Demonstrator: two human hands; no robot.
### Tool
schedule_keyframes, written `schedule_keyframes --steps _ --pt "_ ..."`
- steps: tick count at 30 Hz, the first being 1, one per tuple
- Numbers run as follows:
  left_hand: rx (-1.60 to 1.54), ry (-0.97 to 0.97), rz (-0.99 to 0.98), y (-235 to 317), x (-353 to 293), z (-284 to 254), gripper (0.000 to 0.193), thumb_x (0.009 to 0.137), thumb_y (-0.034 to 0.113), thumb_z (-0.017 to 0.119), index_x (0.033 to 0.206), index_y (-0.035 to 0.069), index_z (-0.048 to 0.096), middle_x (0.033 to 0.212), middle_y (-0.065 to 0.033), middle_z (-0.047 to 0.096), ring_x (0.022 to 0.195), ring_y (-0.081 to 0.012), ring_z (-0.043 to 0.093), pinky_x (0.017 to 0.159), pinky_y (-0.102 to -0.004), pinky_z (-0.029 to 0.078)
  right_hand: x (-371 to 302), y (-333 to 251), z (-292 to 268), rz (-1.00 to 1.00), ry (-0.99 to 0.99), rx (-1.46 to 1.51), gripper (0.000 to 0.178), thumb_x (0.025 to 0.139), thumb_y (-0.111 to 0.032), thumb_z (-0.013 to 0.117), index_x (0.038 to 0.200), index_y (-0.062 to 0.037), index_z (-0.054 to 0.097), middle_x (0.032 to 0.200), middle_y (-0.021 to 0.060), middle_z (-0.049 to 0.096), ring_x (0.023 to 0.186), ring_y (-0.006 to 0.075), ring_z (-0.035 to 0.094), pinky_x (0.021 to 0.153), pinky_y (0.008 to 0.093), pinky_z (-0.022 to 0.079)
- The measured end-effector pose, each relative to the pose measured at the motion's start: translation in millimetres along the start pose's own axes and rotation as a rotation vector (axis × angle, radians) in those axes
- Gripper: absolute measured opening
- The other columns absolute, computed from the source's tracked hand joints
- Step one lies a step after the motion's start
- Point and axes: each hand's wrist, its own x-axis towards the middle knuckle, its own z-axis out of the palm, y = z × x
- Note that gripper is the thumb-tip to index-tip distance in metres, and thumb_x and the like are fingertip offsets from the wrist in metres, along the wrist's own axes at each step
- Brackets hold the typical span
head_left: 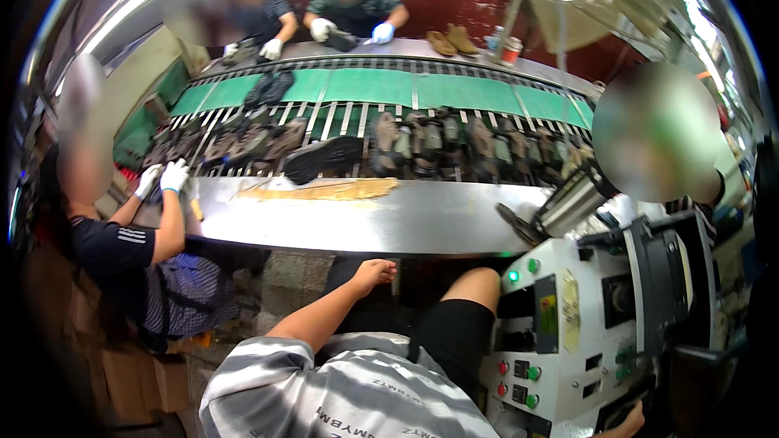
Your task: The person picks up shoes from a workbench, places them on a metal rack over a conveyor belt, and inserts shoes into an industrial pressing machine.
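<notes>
My left hand (375, 275) hovers above my lap, just off the near edge of the metal table (454, 223). Its fingers are curled in and nothing shows in them. At the lower right edge, my right hand (630, 421) is by the lower panel of a white machine (519, 389) with red and green buttons. Most of that hand is cut off, and how its fingers are held does not show. Beyond the table, dark sandals (430, 146) stand in rows on a slatted conveyor, and one dark shoe (322, 159) lies sole outward at its near side.
A green belt (369, 87) runs along the conveyor's far part. Gloved co-workers sit at the left and far side. A metal cylinder (568, 199) and a dark sandal (519, 223) are at the table's right end. Brown shoes (452, 40) stand on the far ledge.
</notes>
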Motion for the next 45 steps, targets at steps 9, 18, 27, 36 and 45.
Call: schedule_keyframes --steps 9,18,27,36,45 --pt "0.305 -0.028 0.177 -12 -21 -12 0.024 0.091 0.016 0.055 0.106 0.001 0.065 0.088 -0.0083 0.068 0.074 -0.0151 0.063 0.067 -0.0278 0.052 -156 -97 96 -0.484 0.311 0.333 0.059 0.071 -0.032 0.063 0.113 0.0091 0.059 0.112 0.0214 0.064 0.100 0.0318 0.062 0.088 0.0437 0.049" --pt "0.073 -0.737 -0.124 3 -80 108 0.042 0.092 0.026 0.058 0.126 0.001 0.055 0.107 -0.0095 0.065 0.093 -0.0182 0.062 0.081 -0.0306 0.051 -273 -149 162 -0.542 0.114 1.035 0.054 0.072 -0.027 0.061 0.114 0.0058 0.058 0.112 0.0203 0.063 0.100 0.0329 0.062 0.089 0.0454 0.048" --pt "0.096 -0.748 0.376 108 -106 118 0.067 0.079 0.023 0.073 0.135 -0.002 0.045 0.119 -0.0120 0.060 0.112 -0.0215 0.057 0.096 -0.0341 0.046 -400 -232 220 -0.556 -1.304 1.350 0.063 0.069 -0.026 0.059 0.124 0.0027 0.053 0.118 0.0193 0.060 0.106 0.0355 0.060 0.094 0.0489 0.048" --pt "-0.269 0.387 0.660 142 -138 -115 0.057 0.072 0.010 0.075 0.124 -0.003 0.055 0.112 -0.0148 0.065 0.100 -0.0228 0.064 0.090 -0.0352 0.051 -665 -395 306 -0.813 -1.780 0.478 0.054 0.090 -0.015 0.057 0.138 0.0036 0.039 0.113 0.0146 0.062 0.107 0.0229 0.059 0.096 0.0338 0.044" --pt "0.686 0.592 0.781 145 -172 -217 0.050 0.084 0.030 0.064 0.122 0.000 0.057 0.119 -0.0188 0.059 0.108 -0.0289 0.059 0.097 -0.0373 0.043 -755 -482 444 -0.428 -1.987 0.550 0.062 0.091 -0.024 0.059 0.142 -0.0032 0.032 0.119 0.0181 0.059 0.110 0.0268 0.058 0.092 0.0381 0.045"
